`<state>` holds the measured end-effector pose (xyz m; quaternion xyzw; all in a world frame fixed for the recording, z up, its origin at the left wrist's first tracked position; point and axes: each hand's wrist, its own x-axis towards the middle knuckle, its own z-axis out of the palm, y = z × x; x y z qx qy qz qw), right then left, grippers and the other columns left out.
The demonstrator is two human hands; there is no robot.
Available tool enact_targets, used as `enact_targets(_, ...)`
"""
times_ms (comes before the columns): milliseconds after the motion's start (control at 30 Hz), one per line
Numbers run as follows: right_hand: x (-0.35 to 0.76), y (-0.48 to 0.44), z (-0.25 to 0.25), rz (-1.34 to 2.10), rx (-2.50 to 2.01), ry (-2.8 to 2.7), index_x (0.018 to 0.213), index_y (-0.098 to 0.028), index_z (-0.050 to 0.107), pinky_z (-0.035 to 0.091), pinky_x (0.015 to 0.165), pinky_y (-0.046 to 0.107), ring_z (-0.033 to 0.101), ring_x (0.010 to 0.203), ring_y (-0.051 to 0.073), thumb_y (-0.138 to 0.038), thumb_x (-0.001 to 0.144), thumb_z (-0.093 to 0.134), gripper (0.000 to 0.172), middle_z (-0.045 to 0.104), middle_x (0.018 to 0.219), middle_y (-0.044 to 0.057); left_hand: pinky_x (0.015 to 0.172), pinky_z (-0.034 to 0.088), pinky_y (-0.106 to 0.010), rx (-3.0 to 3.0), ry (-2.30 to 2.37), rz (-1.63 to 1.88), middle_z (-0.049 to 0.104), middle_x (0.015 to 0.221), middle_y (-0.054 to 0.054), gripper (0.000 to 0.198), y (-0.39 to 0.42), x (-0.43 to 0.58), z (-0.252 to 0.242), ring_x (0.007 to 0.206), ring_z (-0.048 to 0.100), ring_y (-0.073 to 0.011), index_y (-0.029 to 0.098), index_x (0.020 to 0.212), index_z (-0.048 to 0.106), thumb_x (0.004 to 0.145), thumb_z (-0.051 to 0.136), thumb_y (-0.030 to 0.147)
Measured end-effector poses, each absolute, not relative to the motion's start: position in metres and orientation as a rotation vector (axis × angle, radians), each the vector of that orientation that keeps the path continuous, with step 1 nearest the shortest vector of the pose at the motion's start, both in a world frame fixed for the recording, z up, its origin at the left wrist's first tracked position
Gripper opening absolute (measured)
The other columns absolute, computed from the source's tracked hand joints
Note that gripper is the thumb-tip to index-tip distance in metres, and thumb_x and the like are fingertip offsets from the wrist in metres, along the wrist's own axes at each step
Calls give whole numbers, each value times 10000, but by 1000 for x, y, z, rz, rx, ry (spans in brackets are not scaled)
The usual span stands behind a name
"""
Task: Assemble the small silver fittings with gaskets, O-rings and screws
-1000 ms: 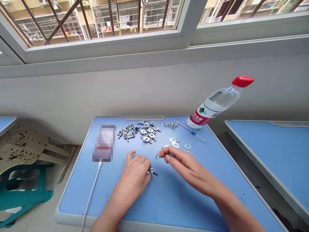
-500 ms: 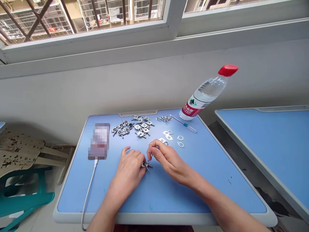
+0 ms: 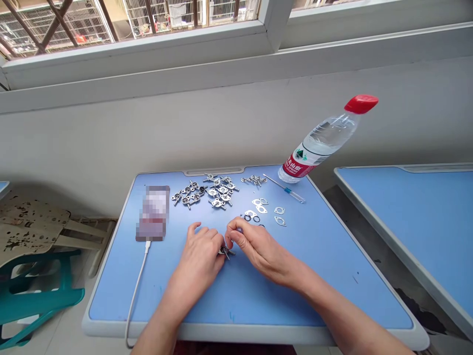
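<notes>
L hand point(image 3: 197, 251) curled, fingertips on small metal fitting point(image 3: 226, 252) at lower centre of desk, fitting partly hidden by fingers. R hand point(image 3: 258, 251) closed to a tight pinch right beside it, thumb + index tips together; anything held there too small to tell.

Status: one fitting in hand, bulk of fittings in loose pile point(image 3: 218, 192) top centre of desk. Not handled yet: small screws point(image 3: 254, 180) top centre-right, flat gaskets point(image 3: 260, 204) and black O-rings point(image 3: 254, 219) just above R hand. Screwdriver point(image 3: 284, 188) w/ blue grip lies untouched, top right of desk.

Surface: blue desk point(image 3: 251, 301), grey rim. Phone point(image 3: 153, 213), blurred, at left, w/ white cable point(image 3: 137, 291) running off lower left. Water bottle point(image 3: 318, 148), red cap, tilted, base at top right of desk.

Room: 2nd blue desk point(image 3: 388, 212) at right, teal stool point(image 3: 44, 298) + stained board point(image 3: 25, 222) at left, window point(image 3: 148, 29) along top, barred balconies outside.
</notes>
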<state>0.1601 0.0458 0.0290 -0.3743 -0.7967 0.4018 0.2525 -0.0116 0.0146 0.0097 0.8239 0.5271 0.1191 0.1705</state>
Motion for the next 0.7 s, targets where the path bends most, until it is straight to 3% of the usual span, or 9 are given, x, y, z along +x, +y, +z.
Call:
enact_targets(300,162,47,29,1047,-954,-2232,896,-228,413,421,591,264,500,634,137,-215,991,295,152,595,766,6,1052,323,-502,2337,1497,346,591,758,30,203,15,-12,8,801,568,-183,215,789,525,791,498,14)
enact_targets(467,163,48,28,993,-814,-2325,882,-214,490,431,628,278,514,667,138,-227,993,321,204,603,776,15,1059,323,-510,2327,1501,328,617,804,24,216,15,-11,11,823,578,-185,219,824,535,789,504,8)
enact_targets(700,173,41,49,1105,-998,-2406,986,-217,523,464,670,299,588,770,162,-240,1020,292,235,650,893,38,1071,319,-511,2319,1507,285,590,776,27,234,15,-10,15,808,566,-178,213,845,543,782,483,-4)
